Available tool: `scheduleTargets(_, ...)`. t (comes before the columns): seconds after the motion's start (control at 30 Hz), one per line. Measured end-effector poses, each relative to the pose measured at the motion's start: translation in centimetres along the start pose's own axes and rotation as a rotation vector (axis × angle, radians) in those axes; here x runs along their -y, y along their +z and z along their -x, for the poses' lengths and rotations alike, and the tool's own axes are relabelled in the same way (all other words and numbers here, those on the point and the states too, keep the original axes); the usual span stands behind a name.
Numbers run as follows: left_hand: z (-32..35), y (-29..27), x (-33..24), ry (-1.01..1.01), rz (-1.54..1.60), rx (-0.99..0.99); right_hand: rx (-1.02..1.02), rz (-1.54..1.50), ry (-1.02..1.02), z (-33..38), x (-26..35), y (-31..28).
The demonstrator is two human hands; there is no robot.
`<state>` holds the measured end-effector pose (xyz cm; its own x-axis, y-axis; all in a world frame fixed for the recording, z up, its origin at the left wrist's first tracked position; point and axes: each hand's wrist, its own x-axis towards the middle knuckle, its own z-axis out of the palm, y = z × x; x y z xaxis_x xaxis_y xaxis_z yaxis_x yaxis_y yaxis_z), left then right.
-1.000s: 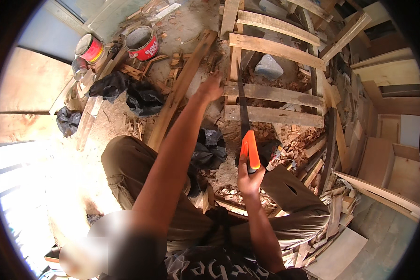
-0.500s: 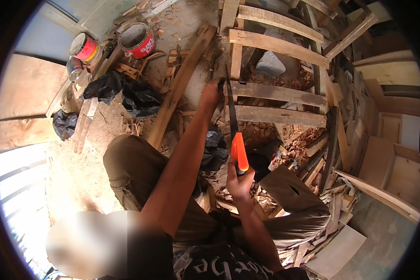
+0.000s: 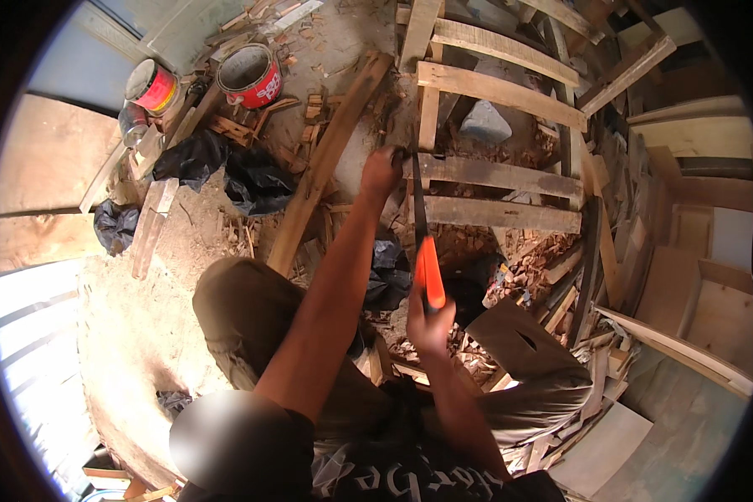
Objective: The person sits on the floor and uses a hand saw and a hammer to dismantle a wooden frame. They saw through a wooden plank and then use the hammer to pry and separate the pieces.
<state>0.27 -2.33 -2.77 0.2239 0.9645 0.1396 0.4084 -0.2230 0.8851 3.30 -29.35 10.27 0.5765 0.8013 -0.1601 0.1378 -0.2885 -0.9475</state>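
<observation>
A handsaw with an orange and black handle (image 3: 431,280) is gripped in my right hand (image 3: 431,326), which is slightly blurred. Its dark narrow blade (image 3: 419,201) points away from me and crosses the left end of a weathered wooden slat (image 3: 502,174). My left hand (image 3: 382,171) is closed at that same end, just left of the blade, apparently round the slat's dark tip; the fingers partly hide it. The slat belongs to a ladder-like wooden frame (image 3: 498,82) lying ahead. Nearer me, another slat (image 3: 502,213) runs beside it.
A long plank (image 3: 330,159) lies on the floor left of my arm. Black plastic sheeting (image 3: 255,180), a red bucket (image 3: 251,77) and a paint can (image 3: 151,86) sit farther left. Wood chips (image 3: 523,268) and a brown board (image 3: 527,339) lie near my right knee.
The saw has shifted very slightly against the slat, its blade still across the end. My left hand keeps its place there. The whole view has moved a little.
</observation>
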Motion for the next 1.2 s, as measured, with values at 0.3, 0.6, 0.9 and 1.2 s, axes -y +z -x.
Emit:
scheduleTargets(0.3,0.5,1.3,-0.4,-0.175,0.175,-0.036,-0.042,-0.200,0.120,-7.0,0.2,3.0)
scheduleTargets(0.6,0.8,0.9,0.4,-0.220,0.257,-0.090,-0.023,-0.292,0.155,-7.2,2.1,2.2)
scheduleTargets(0.9,0.5,-0.1,-1.4,-0.325,0.288,-0.078,-0.013,-0.173,0.339,3.2,2.3,-1.8)
scheduleTargets(1.2,0.2,-0.2,-1.0,-0.385,0.297,-0.095,-0.010,-0.122,0.210,0.1,1.7,0.6)
